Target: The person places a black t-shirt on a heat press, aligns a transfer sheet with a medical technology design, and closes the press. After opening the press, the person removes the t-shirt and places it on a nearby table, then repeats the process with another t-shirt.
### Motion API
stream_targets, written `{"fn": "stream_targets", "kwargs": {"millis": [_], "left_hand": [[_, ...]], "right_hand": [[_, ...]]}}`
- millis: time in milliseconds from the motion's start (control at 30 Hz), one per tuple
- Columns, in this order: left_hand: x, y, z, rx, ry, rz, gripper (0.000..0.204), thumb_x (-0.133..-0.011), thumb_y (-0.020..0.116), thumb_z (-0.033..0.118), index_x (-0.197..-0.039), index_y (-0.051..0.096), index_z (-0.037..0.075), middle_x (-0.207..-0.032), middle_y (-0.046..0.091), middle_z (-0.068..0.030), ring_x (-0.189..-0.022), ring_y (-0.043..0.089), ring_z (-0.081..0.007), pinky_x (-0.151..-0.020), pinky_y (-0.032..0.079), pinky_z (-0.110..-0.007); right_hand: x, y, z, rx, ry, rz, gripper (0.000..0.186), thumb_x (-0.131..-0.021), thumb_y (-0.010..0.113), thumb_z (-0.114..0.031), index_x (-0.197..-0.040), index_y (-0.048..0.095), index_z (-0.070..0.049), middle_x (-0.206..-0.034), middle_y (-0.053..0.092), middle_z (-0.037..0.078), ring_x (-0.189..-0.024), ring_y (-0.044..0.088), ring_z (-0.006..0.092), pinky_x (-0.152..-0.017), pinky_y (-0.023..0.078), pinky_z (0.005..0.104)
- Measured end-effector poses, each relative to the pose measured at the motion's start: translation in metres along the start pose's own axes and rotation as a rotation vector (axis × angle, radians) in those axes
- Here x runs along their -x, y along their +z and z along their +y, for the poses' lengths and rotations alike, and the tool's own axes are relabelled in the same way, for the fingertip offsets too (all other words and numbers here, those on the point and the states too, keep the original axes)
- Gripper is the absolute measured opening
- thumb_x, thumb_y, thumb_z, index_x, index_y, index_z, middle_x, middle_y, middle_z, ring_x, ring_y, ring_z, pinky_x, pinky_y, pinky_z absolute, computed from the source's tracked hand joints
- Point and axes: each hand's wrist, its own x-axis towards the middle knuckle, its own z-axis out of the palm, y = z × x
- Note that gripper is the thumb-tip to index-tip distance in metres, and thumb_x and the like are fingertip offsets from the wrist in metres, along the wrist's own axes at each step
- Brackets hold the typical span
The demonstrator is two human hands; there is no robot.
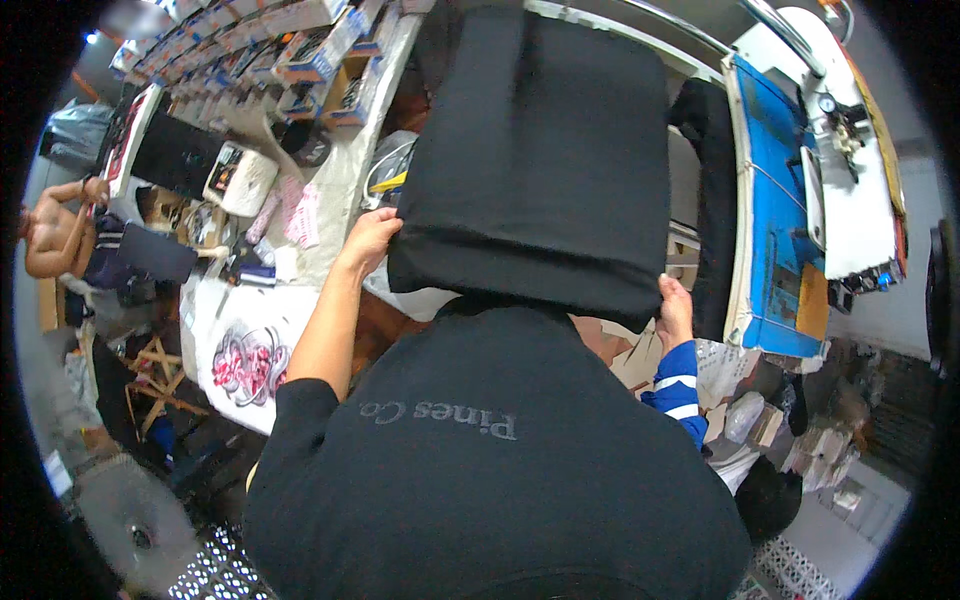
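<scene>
A black cloth [545, 150], perhaps a shirt, lies smooth over a long flat board in front of me. Its near edge folds down toward my body. At the cloth's near left corner, my left hand [374, 238] pinches the edge between thumb and fingers. My right hand [675, 308] grips the near right corner, thumb on top and fingers mostly hidden under it. A blue sleeve [678, 385] with white stripes covers my right forearm. Whatever supports the cloth is mostly hidden beneath it.
To the right stands a blue panel [775, 200] beside a white machine [850, 150] with a gauge. A cluttered table [345, 180] with boxes [350, 90] runs along the left. Below it lies a white cloth with a pink and black print [250, 362]. Another person [62, 230] is at far left.
</scene>
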Motion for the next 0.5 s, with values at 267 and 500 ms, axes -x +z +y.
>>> {"fn": "stream_targets", "kwargs": {"millis": [267,500], "left_hand": [[0.031,0.143,0.020,-1.202,1.128,0.191,0.048,-0.078,0.072,0.007,-0.125,0.062,0.005,-0.130,0.059,-0.0184,-0.125,0.054,-0.0381,-0.107,0.043,-0.048],[0.052,0.164,-0.034,-1.608,1.149,-0.448,0.070,-0.092,0.066,0.048,-0.151,0.046,0.018,-0.162,0.036,-0.0133,-0.153,0.024,-0.0380,-0.124,0.013,-0.061]], "right_hand": [[0.046,0.128,-0.073,1.103,-1.062,0.262,0.037,-0.090,0.069,-0.019,-0.122,0.064,-0.002,-0.125,0.064,0.019,-0.119,0.058,0.0384,-0.106,0.043,0.0473],[0.096,0.160,-0.023,1.389,-1.128,-0.220,0.068,-0.091,0.065,-0.051,-0.149,0.052,-0.017,-0.162,0.035,0.014,-0.154,0.021,0.0406,-0.121,0.013,0.0656]]}}
